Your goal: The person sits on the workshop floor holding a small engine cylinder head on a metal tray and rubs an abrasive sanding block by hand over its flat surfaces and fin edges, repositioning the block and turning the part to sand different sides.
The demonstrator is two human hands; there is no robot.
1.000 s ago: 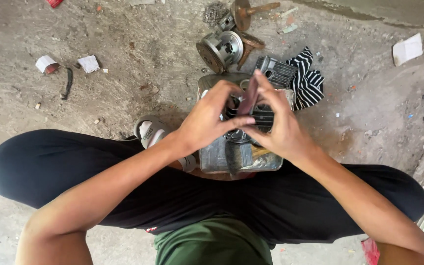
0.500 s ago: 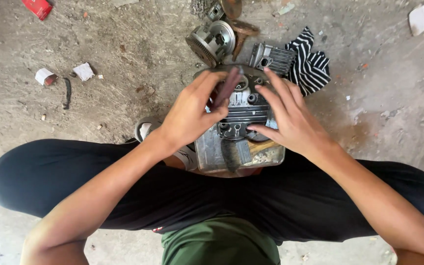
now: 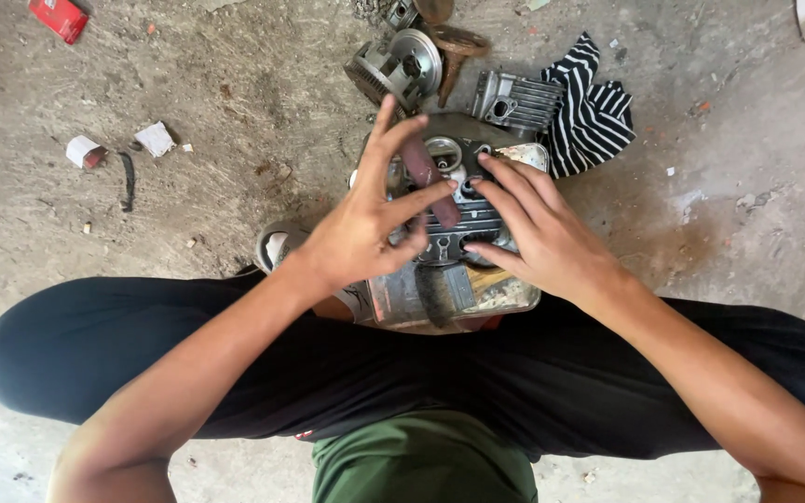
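**Grey metal under our fingers: engine part halfway through a clean-up**

Black trousers and a green shirt are filling the near edge as we are squatting over a clear plastic tray (image 3: 500,300) on the concrete floor (image 3: 235,140). In it a finned grey engine part (image 3: 458,219) is lying, with a dark brush (image 3: 435,293) resting at its near side. Our left hand (image 3: 365,228) is pinching a narrow reddish-brown strip (image 3: 426,177), probably abrasive paper, between thumb and fingers, its upper end lying against the metal while the other fingers are fanning out. Our right hand (image 3: 542,233) is spreading open, fingertips pressing down on the part to steady it, gripping nothing.

We are judging the work as mid-way: the engine is already taken apart, yet the piece is looking grimy and nothing is reassembled.

Further off, a round toothed flywheel (image 3: 398,65), a second finned casting (image 3: 514,101) and a striped rag (image 3: 593,116) are waiting. A red packet (image 3: 60,17) and paper scraps (image 3: 156,140) are lying well apart, to the left.
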